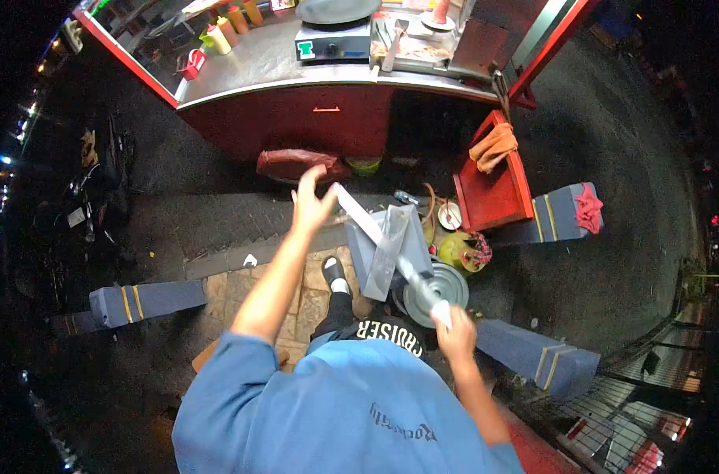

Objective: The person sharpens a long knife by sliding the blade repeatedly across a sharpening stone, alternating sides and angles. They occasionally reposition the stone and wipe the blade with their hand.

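Observation:
A long whitish strip (362, 216), partly see-through and smeared by motion toward its lower end, stretches slantwise between my two hands. My left hand (313, 204) pinches its upper end, out in front of the cart's red panel. The lower end is in my closed right hand (456, 336), close to my right side. Beneath the strip, a narrow shiny metal trough (385, 265) lies on a blue-grey box (416, 243). A round grey lid (446, 288) shows just below my right hand's end of the strip.
Ahead stands a food cart with a steel counter (268, 57), a griddle (336, 39) and sauce bottles (227, 31). A red cabinet (493, 193) with an orange cloth, a yellow-green gas cylinder (456, 251) and blue-grey covered benches (158, 302) surround me.

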{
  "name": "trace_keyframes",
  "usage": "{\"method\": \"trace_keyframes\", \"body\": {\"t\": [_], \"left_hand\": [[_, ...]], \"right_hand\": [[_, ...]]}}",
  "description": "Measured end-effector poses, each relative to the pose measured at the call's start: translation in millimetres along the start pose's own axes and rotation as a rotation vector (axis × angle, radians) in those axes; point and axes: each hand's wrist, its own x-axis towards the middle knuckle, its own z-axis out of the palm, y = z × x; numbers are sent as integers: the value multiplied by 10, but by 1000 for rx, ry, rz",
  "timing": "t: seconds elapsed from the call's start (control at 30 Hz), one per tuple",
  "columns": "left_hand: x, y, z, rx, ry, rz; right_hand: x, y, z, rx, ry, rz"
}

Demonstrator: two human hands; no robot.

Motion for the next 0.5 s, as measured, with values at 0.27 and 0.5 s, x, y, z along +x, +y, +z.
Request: {"method": "trace_keyframes", "body": {"t": [0.27,0.5], "left_hand": [[270,-3,-104,47,10,19],[-780,360,-314,36,-67,-18]], "right_hand": [[194,-356,-45,25,-39,87],[-770,117,-94,37,-132,116]]}}
